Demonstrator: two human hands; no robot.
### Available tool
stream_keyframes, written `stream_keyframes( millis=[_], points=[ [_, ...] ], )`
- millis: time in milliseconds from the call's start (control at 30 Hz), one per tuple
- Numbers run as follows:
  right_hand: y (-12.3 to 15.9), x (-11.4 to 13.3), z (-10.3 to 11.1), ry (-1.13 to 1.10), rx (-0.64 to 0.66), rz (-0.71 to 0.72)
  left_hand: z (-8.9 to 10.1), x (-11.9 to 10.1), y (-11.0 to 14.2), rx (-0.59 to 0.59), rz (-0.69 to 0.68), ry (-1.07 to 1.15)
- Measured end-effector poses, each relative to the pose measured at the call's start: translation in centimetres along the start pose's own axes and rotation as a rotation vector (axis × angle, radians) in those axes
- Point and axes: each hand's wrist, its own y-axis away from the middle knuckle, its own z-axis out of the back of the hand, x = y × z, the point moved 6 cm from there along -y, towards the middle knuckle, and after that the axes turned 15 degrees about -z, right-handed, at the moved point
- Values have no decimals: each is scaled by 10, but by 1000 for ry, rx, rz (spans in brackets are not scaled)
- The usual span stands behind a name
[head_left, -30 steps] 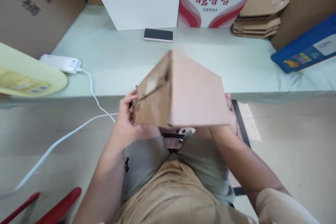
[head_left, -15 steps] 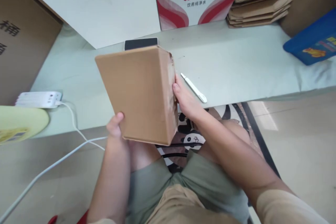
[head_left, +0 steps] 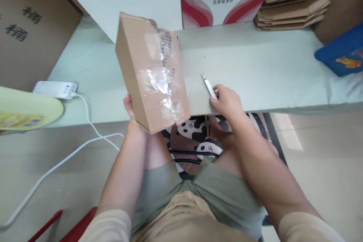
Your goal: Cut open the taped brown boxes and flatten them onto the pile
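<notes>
Your left hand (head_left: 129, 106) grips the carton (head_left: 151, 73), tilted over the bench's (head_left: 269, 83) front edge; it looks light and stiff, its tape (head_left: 166, 83) probably slippery; hold bare corners; your right hand (head_left: 229, 100) pinches the cutter's (head_left: 208, 86) rear end.

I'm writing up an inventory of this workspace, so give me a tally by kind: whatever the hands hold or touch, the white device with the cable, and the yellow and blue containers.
Cardboard box, held in the left hand: 1
Knife, at the right hand's fingers: 1
White device: 1
Containers: 2, one pale yellow, one blue
Total: 5
</notes>
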Motion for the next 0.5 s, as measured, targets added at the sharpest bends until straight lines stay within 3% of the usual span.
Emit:
stream_keyframes(
  millis=[133, 267, 367, 500],
  points=[
    [11, 11, 11, -457, 130, -13, 1, 3, 4, 27, 30, 54],
    [33, 20, 27, -921, 178, 152, 6, 1, 2, -34, 30, 27],
    [51, 21, 35, -1002, 140, 305, 10, 3, 3, -35, 49, 6],
    [66, 20, 40, -871, 17, 423, 15, 6, 4, 17, 73, 3]
  ],
)
